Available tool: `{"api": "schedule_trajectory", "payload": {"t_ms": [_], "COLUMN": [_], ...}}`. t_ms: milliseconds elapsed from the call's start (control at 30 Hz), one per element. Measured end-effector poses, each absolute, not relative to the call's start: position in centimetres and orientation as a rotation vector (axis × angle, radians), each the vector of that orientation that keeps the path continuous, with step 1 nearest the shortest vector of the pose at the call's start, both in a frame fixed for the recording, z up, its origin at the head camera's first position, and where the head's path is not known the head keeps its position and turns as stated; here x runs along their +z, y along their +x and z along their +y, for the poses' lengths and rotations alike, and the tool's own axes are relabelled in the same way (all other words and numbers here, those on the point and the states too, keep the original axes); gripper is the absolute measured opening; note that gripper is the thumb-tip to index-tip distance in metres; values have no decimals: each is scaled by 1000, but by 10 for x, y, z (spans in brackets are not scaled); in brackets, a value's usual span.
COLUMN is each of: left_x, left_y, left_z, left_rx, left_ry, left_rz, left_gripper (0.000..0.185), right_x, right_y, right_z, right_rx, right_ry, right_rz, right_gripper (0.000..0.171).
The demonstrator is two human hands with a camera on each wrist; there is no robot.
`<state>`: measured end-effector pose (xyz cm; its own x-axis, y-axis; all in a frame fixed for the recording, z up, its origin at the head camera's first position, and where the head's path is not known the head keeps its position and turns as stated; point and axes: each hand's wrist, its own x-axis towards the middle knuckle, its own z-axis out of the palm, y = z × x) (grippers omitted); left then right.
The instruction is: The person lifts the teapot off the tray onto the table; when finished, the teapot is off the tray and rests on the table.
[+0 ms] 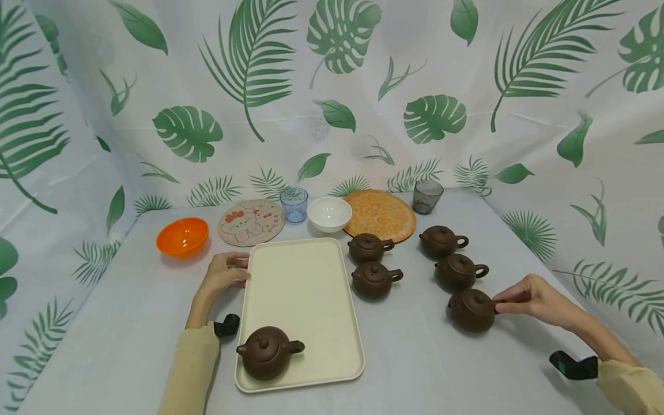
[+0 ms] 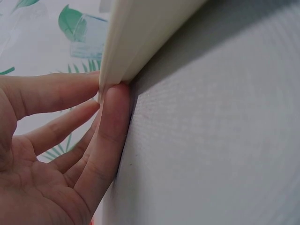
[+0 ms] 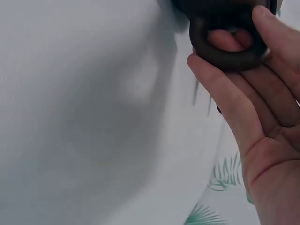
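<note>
My right hand [image 1: 544, 300] pinches the looped handle [image 3: 229, 61] of a dark brown teapot [image 1: 471, 311] at the right. Whether that teapot's base touches the table cannot be made out. At the cream tray's [image 1: 295, 288] left edge, my left hand [image 1: 223, 274] holds the rim, a fingertip [image 2: 116, 98] reaching under it in the left wrist view. Another brown teapot [image 1: 266, 353] sits in the tray's near left corner, handle to the right. Two more, a far teapot [image 1: 366, 248] and a nearer teapot [image 1: 372, 280], stand just right of the tray.
Beyond the held teapot stand two others, a nearer teapot [image 1: 457, 272] and a farther teapot [image 1: 440, 241]. Along the back are an orange bowl [image 1: 183, 237], bunny mat [image 1: 251, 223], blue glass [image 1: 294, 206], white bowl [image 1: 329, 215], round orange mat [image 1: 381, 215] and grey glass [image 1: 427, 197].
</note>
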<state>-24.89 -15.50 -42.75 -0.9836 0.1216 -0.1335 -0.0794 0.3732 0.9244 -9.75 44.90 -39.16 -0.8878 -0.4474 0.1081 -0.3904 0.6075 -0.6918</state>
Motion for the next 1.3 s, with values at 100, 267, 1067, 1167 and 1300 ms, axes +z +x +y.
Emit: {"api": "schedule_trajectory", "payload": {"t_ms": [100,267,1067,1167,1300], "left_x": [-427,-427,-430,-430,-430], "left_y": [-249,-250,-251,-251,-250], "left_z": [-156,-155,-156,-155,-155], "left_rx": [1662,1664,1665,1655,1643], "left_ry": [40,22,25,10,10], "left_rz": [2458,2459,2452,2458,2465], "left_gripper": [52,53,53,53,53], "right_x": [-385,-359,-397,-401,-405], "right_y": [-103,-112,-126,-121,-119], "right_z": [445,409,120,112,102], "right_rx": [-1121,-1132,-1309,-1314,-1280], "right_ry": [-714,-719,-1021,-1037,-1021], "right_rz": [2772,2886,2273,2295,2381], "right_gripper": [14,16,20,16,13]}}
